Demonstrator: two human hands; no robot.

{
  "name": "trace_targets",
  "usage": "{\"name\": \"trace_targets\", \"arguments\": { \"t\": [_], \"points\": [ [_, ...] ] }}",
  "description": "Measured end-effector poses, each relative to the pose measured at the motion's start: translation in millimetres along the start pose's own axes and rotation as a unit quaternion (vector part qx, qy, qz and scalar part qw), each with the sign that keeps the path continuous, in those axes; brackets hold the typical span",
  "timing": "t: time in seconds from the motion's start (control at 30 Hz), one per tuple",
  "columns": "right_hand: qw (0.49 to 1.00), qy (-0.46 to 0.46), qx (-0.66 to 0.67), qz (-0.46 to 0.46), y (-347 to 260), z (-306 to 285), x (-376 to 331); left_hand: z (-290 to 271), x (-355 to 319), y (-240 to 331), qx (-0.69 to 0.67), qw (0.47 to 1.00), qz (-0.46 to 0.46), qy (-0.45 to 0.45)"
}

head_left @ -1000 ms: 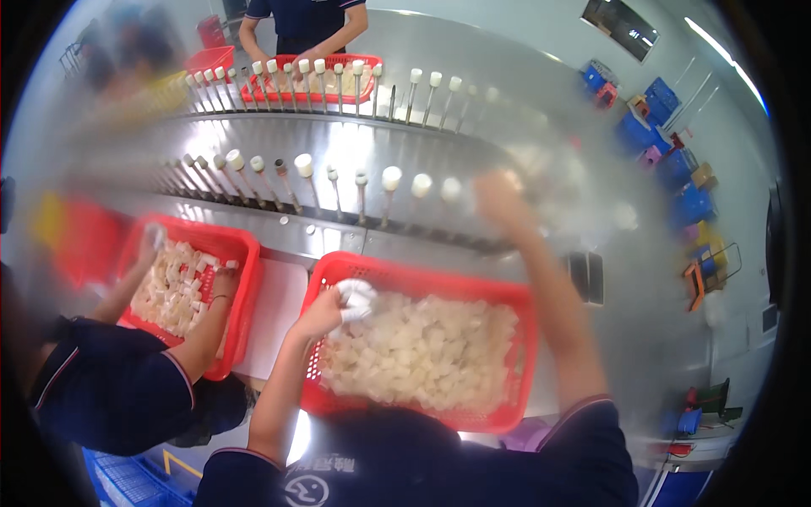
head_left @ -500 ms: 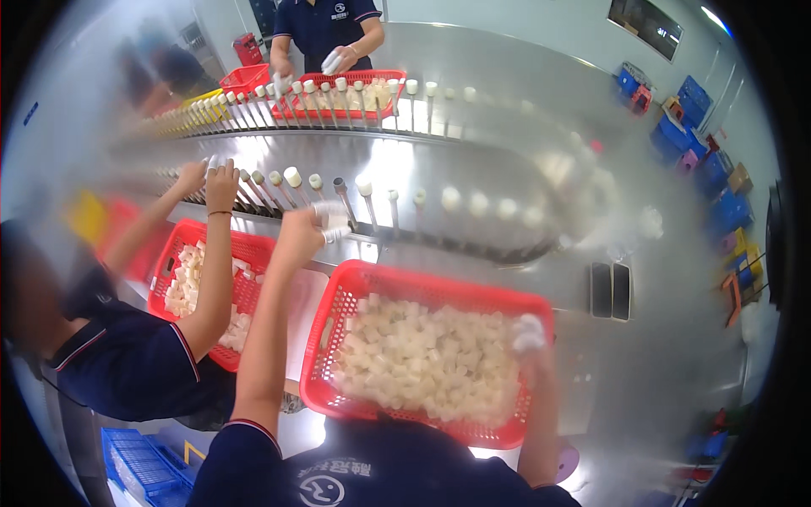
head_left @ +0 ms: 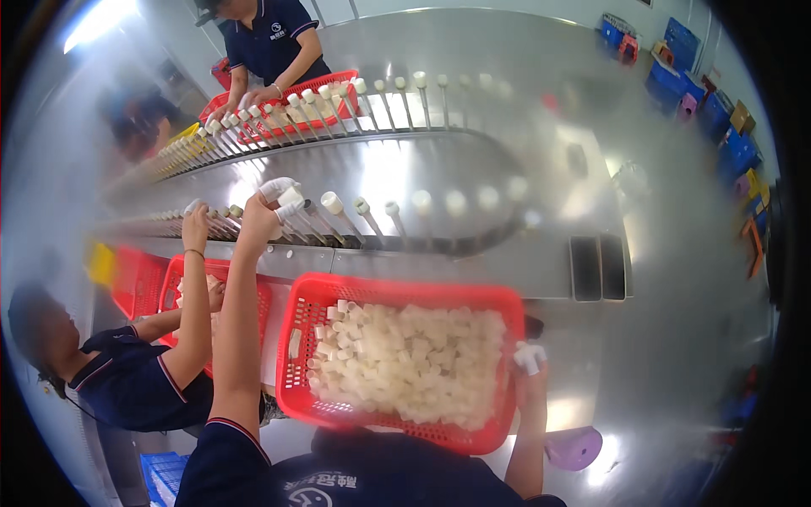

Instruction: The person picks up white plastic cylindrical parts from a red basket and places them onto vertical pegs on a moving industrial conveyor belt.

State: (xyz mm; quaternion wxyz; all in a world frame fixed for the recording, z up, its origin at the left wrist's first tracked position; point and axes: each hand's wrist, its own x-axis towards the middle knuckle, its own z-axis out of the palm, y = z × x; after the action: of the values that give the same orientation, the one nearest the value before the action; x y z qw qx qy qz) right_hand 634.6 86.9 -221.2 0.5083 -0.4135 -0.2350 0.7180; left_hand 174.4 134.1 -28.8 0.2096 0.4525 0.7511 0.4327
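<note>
My left hand [head_left: 267, 213], its fingertips in white covers, reaches out to the near row of upright metal rods. It is closed on a white cylindrical cap [head_left: 290, 198] that appears to be at the top of a rod. A red perforated basket [head_left: 405, 291] full of small white cylindrical pieces [head_left: 405, 363] lies in front of me. Just outside its right edge is my right hand [head_left: 530, 363], also with white-covered fingertips. Its fingers are bent together; whatever they hold cannot be told from the white covers. More capped rods [head_left: 332, 203] stand right of my left hand.
A co-worker [head_left: 127, 363] at my left reaches to the same row over another red basket [head_left: 221, 269]. Across the table a person [head_left: 274, 42] works at a red basket behind the far rod row [head_left: 308, 100]. Two dark rectangular trays [head_left: 598, 269] lie at right.
The view has shifted. My left hand has moved left along the rod row and now grips a white cap. My right hand has gone from the basket's right side to just outside it.
</note>
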Motion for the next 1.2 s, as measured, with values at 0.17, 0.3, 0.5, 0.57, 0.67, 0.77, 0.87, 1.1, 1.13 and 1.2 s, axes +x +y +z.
{"name": "trace_targets", "arguments": {
  "t": [0.17, 0.3, 0.5, 0.57, 0.67, 0.77, 0.87, 1.1, 1.13, 1.2],
  "points": [
    [0.998, -0.016, 0.065, -0.001, -1.9, -6.5, 9.2, 38.0, 1.3, 2.2, 0.007, 0.994, 0.035, 0.102],
    [0.998, -0.043, 0.033, -0.043, -9.3, 6.6, 21.5, 76.7, -2.4, 10.3, 0.002, 0.989, 0.062, 0.131],
    [0.991, -0.078, 0.017, -0.105, -24.8, 32.9, 21.1, 140.5, -19.1, -14.6, 0.032, 0.990, 0.091, 0.101],
    [0.992, -0.079, 0.048, -0.081, -26.4, 56.8, 13.9, 147.7, -16.2, -19.5, 0.069, 0.986, 0.116, 0.094],
    [0.982, -0.151, 0.017, -0.109, -23.7, 109.8, 5.4, 149.6, -14.5, -24.1, 0.190, 0.960, 0.181, 0.102],
    [0.957, -0.168, -0.138, -0.190, -24.9, 161.4, -2.2, 150.2, -38.6, -48.9, 0.173, 0.968, 0.181, 0.020],
    [0.950, -0.187, -0.184, -0.171, -31.6, 209.5, -0.6, 143.8, -108.0, -111.8, -0.135, 0.986, 0.089, -0.028],
    [0.683, -0.182, -0.562, -0.429, -37.0, 322.2, 56.2, 105.5, -210.1, -242.4, -0.692, 0.549, -0.444, -0.148],
    [0.635, -0.215, -0.545, -0.504, -35.5, 338.5, 67.4, 100.0, -211.1, -247.7, -0.686, 0.567, -0.419, -0.178],
    [0.550, -0.198, -0.684, -0.436, -32.0, 355.7, 85.7, 92.3, -210.2, -251.0, -0.677, 0.585, -0.383, -0.231]
  ]
}}
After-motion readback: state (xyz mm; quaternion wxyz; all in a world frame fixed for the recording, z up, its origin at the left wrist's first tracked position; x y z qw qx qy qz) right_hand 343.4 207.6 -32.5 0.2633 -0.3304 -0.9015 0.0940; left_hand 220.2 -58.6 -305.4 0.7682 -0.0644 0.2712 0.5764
